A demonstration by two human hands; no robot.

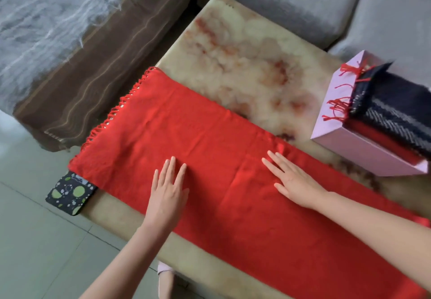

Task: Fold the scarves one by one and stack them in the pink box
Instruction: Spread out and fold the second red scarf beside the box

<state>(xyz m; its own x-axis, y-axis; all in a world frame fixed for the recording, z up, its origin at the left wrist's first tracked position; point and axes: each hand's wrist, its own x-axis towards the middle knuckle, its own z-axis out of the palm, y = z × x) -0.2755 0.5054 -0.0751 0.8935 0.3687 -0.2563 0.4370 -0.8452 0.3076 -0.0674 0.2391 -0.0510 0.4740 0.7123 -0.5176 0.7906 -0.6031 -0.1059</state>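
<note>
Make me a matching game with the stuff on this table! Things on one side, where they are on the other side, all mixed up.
Things:
1 red scarf
2 pink box
3 dark striped scarf
4 black object with green spots

Places:
A on top inside the box
B spread flat under the left hand and right hand
C at the table's left corner, partly under red cloth
D on the table's right side

Pairs: 1-B, 2-D, 3-A, 4-C

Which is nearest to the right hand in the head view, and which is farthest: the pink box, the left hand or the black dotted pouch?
From the right hand:
1. pink box, ahead to its right.
2. left hand, to its left.
3. black dotted pouch, far left.
</note>
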